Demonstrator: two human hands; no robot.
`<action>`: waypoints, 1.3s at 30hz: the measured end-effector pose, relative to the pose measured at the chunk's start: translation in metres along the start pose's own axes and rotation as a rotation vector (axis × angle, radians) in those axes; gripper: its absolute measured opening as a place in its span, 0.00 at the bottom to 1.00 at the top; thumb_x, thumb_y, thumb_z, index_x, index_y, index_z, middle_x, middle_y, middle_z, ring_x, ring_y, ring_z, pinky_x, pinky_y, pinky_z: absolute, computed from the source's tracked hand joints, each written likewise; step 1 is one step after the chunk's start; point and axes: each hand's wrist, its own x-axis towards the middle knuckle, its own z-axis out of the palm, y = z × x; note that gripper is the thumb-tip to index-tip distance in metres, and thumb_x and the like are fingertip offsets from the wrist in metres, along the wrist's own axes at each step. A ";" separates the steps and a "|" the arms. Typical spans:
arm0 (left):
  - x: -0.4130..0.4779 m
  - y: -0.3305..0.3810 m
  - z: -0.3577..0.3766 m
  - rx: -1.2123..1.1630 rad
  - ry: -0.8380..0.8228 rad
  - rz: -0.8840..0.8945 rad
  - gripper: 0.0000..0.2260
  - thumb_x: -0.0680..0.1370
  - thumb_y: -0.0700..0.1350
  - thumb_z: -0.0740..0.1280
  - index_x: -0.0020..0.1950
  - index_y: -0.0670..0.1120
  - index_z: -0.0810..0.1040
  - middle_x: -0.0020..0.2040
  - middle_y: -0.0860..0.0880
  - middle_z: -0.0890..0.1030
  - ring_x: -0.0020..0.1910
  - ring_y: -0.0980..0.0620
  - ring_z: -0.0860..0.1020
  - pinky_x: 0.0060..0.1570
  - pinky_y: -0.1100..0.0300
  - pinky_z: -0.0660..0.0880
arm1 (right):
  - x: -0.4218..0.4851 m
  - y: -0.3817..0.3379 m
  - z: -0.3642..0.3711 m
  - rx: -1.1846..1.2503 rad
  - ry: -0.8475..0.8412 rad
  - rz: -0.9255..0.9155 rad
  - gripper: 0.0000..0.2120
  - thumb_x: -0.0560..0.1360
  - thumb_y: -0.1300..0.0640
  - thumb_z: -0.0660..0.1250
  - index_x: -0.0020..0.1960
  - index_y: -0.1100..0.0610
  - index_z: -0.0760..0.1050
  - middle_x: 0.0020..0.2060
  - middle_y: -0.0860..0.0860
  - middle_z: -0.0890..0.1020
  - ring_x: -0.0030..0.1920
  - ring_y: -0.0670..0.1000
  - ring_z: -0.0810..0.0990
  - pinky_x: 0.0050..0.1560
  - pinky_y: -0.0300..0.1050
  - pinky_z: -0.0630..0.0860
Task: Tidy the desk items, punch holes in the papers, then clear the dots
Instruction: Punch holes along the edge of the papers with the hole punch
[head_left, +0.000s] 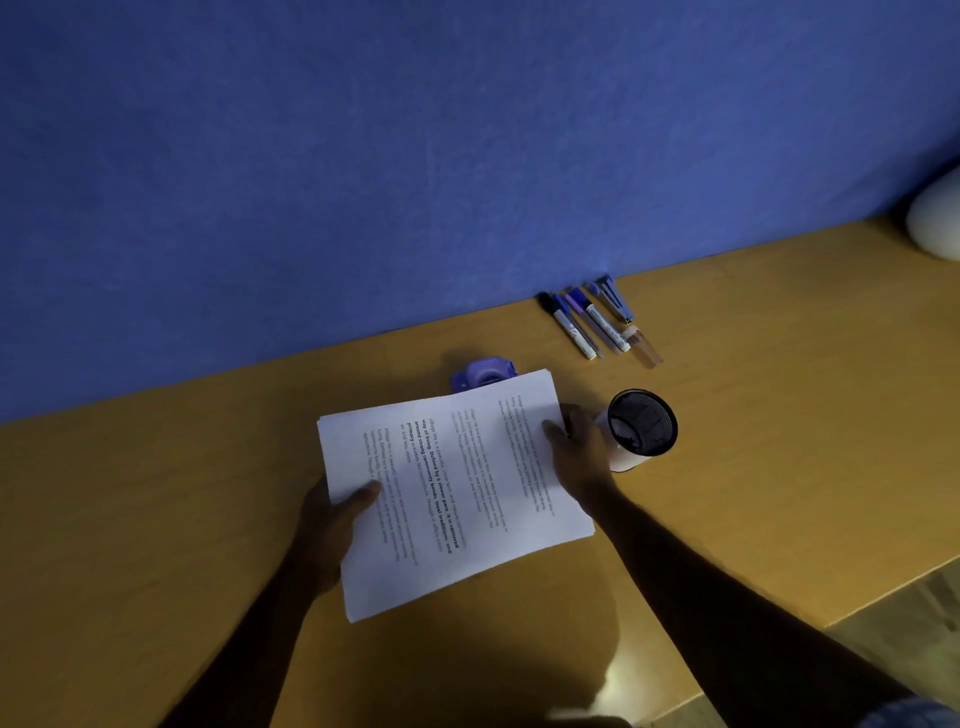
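Two hands grip your paper stack (457, 493): left hand (332, 519) near corner, right hand (576, 447) far edge; squared for the hole punch (483, 375) behind.

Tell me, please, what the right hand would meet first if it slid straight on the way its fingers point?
Probably the purple hole punch behind the stack of white printed papers. The right hand points up-left across the sheets; depth is unclear, so it may pass beside it.
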 end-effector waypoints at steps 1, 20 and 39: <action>-0.001 -0.001 -0.001 -0.020 0.003 -0.014 0.11 0.78 0.37 0.66 0.60 0.42 0.77 0.51 0.39 0.83 0.50 0.41 0.83 0.42 0.49 0.81 | 0.000 -0.001 0.000 -0.043 -0.015 -0.016 0.14 0.80 0.54 0.62 0.64 0.56 0.72 0.54 0.52 0.79 0.52 0.51 0.78 0.48 0.47 0.75; -0.011 -0.016 -0.015 -0.079 0.034 -0.120 0.12 0.75 0.41 0.68 0.57 0.40 0.79 0.49 0.37 0.84 0.45 0.38 0.84 0.37 0.51 0.80 | 0.100 -0.092 0.014 -0.804 -0.513 -0.554 0.26 0.72 0.56 0.74 0.67 0.54 0.72 0.64 0.53 0.76 0.64 0.54 0.74 0.59 0.46 0.72; -0.022 -0.025 -0.016 -0.142 0.056 -0.163 0.10 0.74 0.39 0.68 0.55 0.41 0.79 0.46 0.39 0.85 0.42 0.42 0.84 0.35 0.55 0.80 | 0.098 -0.132 0.083 -0.752 -0.744 -0.675 0.17 0.77 0.58 0.68 0.66 0.58 0.76 0.61 0.54 0.80 0.61 0.52 0.77 0.54 0.37 0.70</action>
